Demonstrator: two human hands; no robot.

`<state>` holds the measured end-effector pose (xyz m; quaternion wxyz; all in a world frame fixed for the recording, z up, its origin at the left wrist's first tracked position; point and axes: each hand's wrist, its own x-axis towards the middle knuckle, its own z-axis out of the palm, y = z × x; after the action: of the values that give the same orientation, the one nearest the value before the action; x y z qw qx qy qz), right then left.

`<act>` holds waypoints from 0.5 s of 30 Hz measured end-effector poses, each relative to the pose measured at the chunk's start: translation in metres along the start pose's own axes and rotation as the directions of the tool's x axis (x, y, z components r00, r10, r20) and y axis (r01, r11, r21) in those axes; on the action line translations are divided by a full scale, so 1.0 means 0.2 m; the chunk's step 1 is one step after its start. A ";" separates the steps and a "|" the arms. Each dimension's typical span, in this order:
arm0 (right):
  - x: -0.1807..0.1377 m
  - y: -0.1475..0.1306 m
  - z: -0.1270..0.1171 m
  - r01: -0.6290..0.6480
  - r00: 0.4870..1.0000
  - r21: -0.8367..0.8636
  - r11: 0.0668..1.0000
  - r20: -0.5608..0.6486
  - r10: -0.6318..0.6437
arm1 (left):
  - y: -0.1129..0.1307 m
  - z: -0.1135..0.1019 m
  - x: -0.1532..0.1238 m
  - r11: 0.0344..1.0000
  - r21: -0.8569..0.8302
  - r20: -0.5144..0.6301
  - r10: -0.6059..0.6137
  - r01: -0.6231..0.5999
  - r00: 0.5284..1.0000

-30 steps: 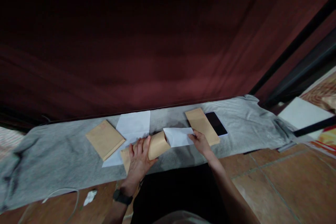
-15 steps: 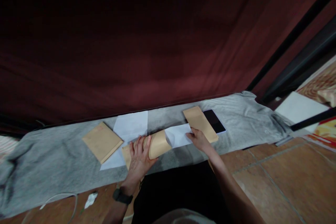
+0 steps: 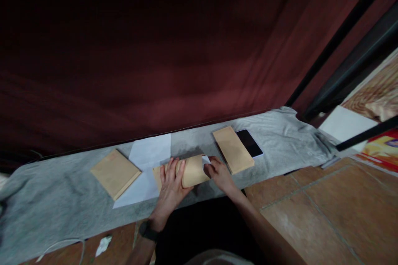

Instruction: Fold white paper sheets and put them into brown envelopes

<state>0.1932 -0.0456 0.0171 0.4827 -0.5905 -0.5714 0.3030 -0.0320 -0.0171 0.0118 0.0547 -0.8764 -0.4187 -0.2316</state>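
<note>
— Pressing flat, the left hand (image 3: 171, 184) pins the brown envelope (image 3: 190, 170) near the front edge of the grey cloth (image 3: 56, 211); see the right hand (image 3: 219, 174)?

— Yes, its fingers are closed on the white sheet (image 3: 205, 159), of which only a sliver shows at the envelope's mouth, so it looks nearly all inside, though the light is dim

— What's left?

— That last bit, and the flap seems unsealed. A second envelope (image 3: 114, 173) lies left, a third envelope (image 3: 232, 149) right, beside a phone (image 3: 249, 142)
</note>
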 end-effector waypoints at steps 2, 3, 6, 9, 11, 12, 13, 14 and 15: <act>0.00 0.00 0.02 -0.018 1.000 0.005 1.000 -0.003 0.018 | 0.00 0.01 0.00 1.000 -0.009 0.007 0.005 -0.005 1.000; 0.00 0.00 0.02 -0.030 0.999 0.010 0.999 -0.009 0.030 | 0.00 0.01 0.00 1.000 -0.014 0.006 0.007 -0.007 1.000; -0.01 0.00 0.03 -0.063 0.997 0.048 0.997 -0.044 0.065 | 0.01 0.02 0.00 1.000 -0.023 -0.006 0.015 -0.015 1.000; -0.02 0.00 0.04 -0.075 0.993 0.122 0.990 -0.079 0.086 | 0.01 0.02 0.01 0.999 -0.027 -0.015 0.024 -0.025 1.000; -0.02 -0.01 0.05 -0.074 0.992 0.206 0.976 -0.085 0.093 | 0.02 0.02 0.01 0.999 -0.027 -0.009 0.027 -0.027 1.000; -0.02 -0.01 0.06 -0.077 0.991 0.248 0.966 -0.089 0.102 | 0.02 0.02 0.02 0.999 -0.027 -0.005 0.028 -0.028 1.000; -0.02 -0.01 0.06 -0.088 0.988 0.278 0.957 -0.100 0.120 | 0.02 0.02 0.02 0.999 -0.027 0.000 0.029 -0.029 1.000; -0.02 -0.01 0.06 -0.107 0.983 0.292 0.951 -0.111 0.144 | 0.02 0.02 0.02 0.999 -0.028 0.004 0.030 -0.029 1.000; -0.02 0.00 0.06 -0.131 0.978 0.288 0.949 -0.119 0.172 | 0.02 0.01 0.02 0.999 -0.029 0.006 0.032 -0.032 0.999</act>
<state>0.1805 -0.0474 0.0126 0.5760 -0.5791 -0.4398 0.3735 -0.0262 -0.0153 0.0114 0.0442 -0.8844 -0.4014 -0.2339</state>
